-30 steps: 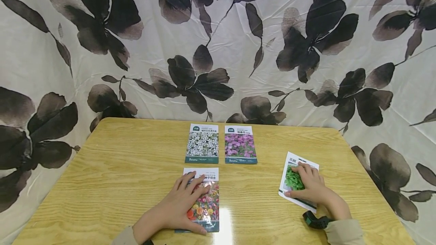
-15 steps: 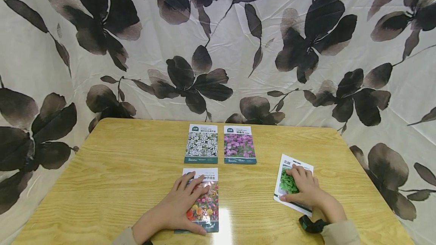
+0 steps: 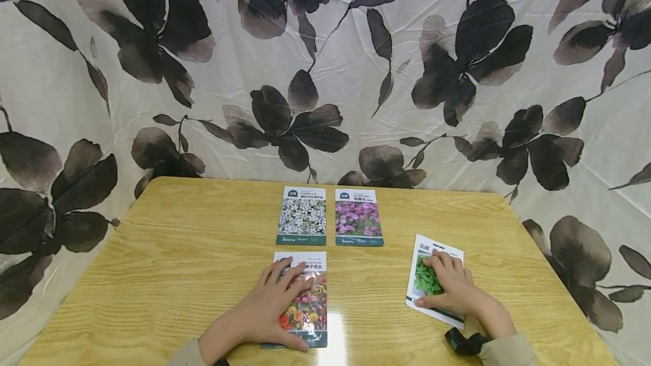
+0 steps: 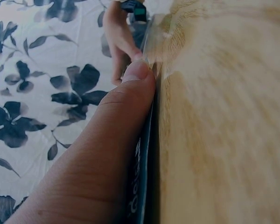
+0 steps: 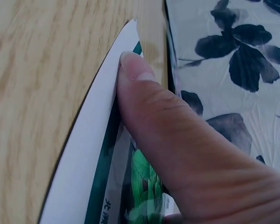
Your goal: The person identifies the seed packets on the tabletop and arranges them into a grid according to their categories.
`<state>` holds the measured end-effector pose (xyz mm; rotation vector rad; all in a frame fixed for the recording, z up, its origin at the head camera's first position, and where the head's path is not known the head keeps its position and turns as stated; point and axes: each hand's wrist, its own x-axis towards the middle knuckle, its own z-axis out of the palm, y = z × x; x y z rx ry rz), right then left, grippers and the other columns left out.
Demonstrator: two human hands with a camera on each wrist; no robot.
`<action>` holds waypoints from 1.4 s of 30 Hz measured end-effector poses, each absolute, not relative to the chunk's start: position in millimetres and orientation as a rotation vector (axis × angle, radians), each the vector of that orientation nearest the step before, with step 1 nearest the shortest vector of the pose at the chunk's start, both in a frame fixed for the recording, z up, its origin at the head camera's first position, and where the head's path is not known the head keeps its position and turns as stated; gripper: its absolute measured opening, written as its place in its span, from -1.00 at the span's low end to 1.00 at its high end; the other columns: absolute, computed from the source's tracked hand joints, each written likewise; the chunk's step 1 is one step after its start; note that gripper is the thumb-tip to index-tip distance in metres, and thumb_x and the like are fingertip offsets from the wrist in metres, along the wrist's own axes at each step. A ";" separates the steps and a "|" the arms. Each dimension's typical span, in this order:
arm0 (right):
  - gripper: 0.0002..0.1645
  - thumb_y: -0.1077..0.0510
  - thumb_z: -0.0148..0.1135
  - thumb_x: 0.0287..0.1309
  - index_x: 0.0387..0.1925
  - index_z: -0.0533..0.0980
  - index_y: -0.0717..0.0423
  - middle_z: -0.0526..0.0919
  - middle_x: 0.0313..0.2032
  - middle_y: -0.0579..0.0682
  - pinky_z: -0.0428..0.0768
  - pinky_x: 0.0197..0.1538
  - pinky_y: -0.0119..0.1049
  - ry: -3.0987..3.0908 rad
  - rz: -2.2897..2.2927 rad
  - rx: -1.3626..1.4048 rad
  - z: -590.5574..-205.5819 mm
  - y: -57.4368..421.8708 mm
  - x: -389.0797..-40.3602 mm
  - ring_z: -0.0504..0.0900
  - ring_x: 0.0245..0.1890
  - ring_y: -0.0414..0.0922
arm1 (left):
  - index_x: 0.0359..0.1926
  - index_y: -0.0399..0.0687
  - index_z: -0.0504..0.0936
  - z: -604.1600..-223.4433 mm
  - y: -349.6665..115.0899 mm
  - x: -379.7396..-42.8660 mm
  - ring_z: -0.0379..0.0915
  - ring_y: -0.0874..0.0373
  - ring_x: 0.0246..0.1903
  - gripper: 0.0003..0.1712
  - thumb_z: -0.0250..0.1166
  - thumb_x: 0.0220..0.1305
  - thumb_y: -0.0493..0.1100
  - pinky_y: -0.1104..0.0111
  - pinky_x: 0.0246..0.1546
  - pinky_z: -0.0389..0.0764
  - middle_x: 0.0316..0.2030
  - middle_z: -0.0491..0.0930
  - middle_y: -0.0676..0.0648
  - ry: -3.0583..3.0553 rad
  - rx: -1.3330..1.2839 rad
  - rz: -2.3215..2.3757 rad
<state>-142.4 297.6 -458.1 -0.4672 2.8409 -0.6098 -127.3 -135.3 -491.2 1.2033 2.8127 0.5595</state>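
My left hand (image 3: 265, 308) rests spread across a seed packet printed with mixed colourful flowers (image 3: 316, 298). Its thumb lies along the packet's lower edge, where the left wrist view shows a dark teal edge (image 4: 144, 172) beside it. At the right of the table, my right hand (image 3: 451, 286) rests on a white seed packet with a green leafy picture (image 3: 426, 277). That packet lies slightly turned, and the hand covers its right part. In the right wrist view the thumb (image 5: 140, 93) presses on the packet's white and green border (image 5: 84, 163).
A seed packet with white flowers (image 3: 302, 216) and one with pink-purple flowers (image 3: 358, 217) lie side by side toward the table's back edge. Behind the wooden table (image 3: 178, 253) hangs a floral cloth (image 3: 356, 83). A dark wrist device (image 3: 465, 342) sits at the right sleeve.
My right hand has slid the green leafy packet a little to the left and toward me. The left hand and the other packets keep their places.
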 end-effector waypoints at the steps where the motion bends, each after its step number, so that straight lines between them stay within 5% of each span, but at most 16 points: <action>1: 0.07 -0.39 0.45 -0.08 0.29 0.32 0.14 0.09 0.39 0.40 0.15 0.05 0.49 2.836 -0.613 -0.470 -458.0 297.0 -141.8 0.07 0.28 0.47 | 0.51 0.17 0.20 -491.7 -135.2 -127.3 -0.29 -0.19 0.50 0.27 0.11 -0.12 0.75 -0.18 0.36 -0.11 0.53 -0.01 -0.11 2.815 1.203 0.556; 42: 0.06 -0.38 0.47 -0.11 0.29 0.32 0.11 0.06 0.40 0.39 0.18 0.02 0.48 2.786 -0.663 -0.638 -460.6 274.4 -126.3 0.06 0.28 0.45 | 0.50 0.18 0.22 -497.6 -133.4 -126.5 -0.25 -0.19 0.49 0.27 0.09 -0.13 0.76 -0.18 0.36 -0.09 0.52 0.02 -0.11 2.855 1.212 0.532</action>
